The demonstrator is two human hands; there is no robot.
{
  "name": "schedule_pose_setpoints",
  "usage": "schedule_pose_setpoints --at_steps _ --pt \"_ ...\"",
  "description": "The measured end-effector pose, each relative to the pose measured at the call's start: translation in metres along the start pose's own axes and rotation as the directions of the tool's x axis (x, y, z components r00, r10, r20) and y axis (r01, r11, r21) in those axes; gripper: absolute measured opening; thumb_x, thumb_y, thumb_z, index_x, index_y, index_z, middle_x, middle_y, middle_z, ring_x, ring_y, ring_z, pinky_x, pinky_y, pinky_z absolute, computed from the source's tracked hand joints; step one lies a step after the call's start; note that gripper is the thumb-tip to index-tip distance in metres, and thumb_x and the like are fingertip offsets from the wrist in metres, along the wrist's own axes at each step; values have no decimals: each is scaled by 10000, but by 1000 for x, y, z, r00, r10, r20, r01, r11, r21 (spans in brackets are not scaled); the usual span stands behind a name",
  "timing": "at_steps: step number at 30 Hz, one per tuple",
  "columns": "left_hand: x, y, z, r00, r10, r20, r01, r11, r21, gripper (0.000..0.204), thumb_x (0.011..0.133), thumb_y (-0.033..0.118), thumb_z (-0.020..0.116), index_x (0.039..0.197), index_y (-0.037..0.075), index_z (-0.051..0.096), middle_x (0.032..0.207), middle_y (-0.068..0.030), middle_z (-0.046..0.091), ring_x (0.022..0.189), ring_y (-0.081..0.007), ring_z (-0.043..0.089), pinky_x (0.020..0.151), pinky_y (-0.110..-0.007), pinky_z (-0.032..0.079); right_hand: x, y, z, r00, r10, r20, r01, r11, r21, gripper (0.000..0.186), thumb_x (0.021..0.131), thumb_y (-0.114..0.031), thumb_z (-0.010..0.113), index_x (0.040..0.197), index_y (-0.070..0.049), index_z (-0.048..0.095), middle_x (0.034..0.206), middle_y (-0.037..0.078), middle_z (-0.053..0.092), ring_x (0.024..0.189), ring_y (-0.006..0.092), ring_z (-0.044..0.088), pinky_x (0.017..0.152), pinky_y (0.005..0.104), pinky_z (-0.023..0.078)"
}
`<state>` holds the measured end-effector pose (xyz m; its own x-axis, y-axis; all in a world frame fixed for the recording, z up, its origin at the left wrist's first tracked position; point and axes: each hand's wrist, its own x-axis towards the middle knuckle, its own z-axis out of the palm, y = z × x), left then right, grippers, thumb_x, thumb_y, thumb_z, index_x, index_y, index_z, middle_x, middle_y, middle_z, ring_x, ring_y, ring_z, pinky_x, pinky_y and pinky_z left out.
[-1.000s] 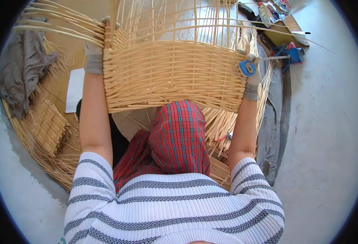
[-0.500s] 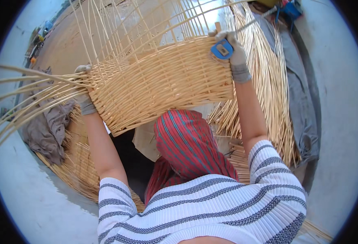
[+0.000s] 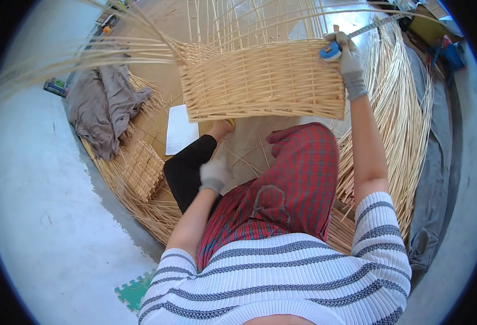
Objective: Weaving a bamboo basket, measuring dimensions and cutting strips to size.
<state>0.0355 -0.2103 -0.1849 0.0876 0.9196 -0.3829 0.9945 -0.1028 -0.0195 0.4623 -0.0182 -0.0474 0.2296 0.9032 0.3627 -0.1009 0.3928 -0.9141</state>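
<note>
A half-woven wicker basket (image 3: 263, 81) is held up at the far middle, its wall toward me and long unwoven rods sticking out at the top and left. My right hand (image 3: 351, 67), in a pale grey glove, is closed at the basket's upper right corner. A blue tape measure (image 3: 330, 51) is in that same hand, with a length of its blade (image 3: 379, 25) drawn out to the right. Lower down, my left hand (image 3: 215, 174), also gloved, is off the basket above my legs. Motion smears its fingers.
Loose wicker rods (image 3: 395, 124) lie in a big heap at the right. At the left are a grey cloth (image 3: 100, 108), a small woven piece (image 3: 143, 169) and more rods. A white sheet of paper (image 3: 181, 132) lies on the floor below the basket. A white wall curves along the left.
My left hand has let go of the basket's left side and come down toward my lap. The basket has shifted up and right with my right hand and tilts less.
</note>
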Motion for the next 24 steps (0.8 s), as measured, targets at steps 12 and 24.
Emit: schedule_pose_setpoints --at_steps 12,24 --pt "43 -183 17 682 -552 -479 -370 304 -878 143 918 152 596 936 44 688 918 -75 688 790 -178 613 720 -325 514 25 -55 61 975 215 -54 -217 976 -32 288 886 -313 706 1022 -63 662 896 83 706 781 178 664 711 333 548" --pt "-143 -190 -18 351 -826 -440 597 560 -575 343 834 243 702 1109 48 640 1178 -186 594 1114 -338 580 939 -407 468 10 -17 30 995 7 -101 -41 943 -330 431 1007 -454 464 1046 -110 721 900 99 719 880 206 683 796 316 513"
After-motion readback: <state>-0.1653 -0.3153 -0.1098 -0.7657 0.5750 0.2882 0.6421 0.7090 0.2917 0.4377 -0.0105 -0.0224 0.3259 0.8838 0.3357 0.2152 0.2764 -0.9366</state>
